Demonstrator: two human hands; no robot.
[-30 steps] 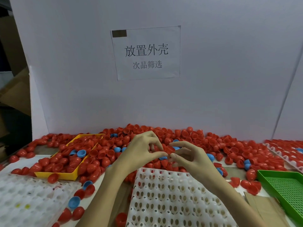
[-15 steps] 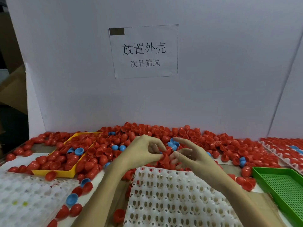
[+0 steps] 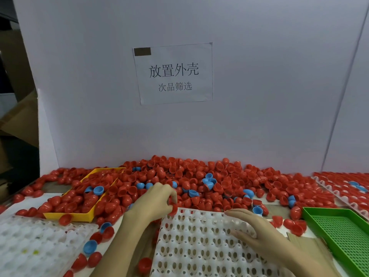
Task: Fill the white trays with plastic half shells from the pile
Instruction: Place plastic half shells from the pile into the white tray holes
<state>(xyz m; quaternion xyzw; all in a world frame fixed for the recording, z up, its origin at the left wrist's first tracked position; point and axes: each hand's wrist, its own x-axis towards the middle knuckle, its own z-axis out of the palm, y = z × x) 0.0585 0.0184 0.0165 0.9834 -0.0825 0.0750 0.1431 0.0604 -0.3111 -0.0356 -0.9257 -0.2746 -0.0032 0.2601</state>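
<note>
At the near centre of a work table sits a white tray [image 3: 201, 246] moulded with rows of egg-shaped pockets that look unfilled. The person's left hand [image 3: 153, 202] hovers over the tray's far left corner, fingers curled down around a red half shell [image 3: 173, 209] at the tray's edge. The right hand [image 3: 249, 228] lies flat on the right part of the same tray, fingers straight and pointing left, holding nothing; the two hands are apart. Just beyond the tray, a broad pile of half shells [image 3: 199, 180] spreads across the table to the white partition wall [image 3: 259, 96], mostly red with a few blue ones mixed in. A yellow tray [image 3: 87, 215] at the left is heaped with red shells and a couple of blue. A second white tray [image 3: 36, 246] lies at the near left, with loose red and blue shells scattered beside it. A green perforated tray [image 3: 343, 230] sits at the near right. At the far right, another white tray [image 3: 343, 188] holds rows of red shells. A paper sign [image 3: 173, 73] with printed Chinese characters hangs on the wall above the pile.
</note>
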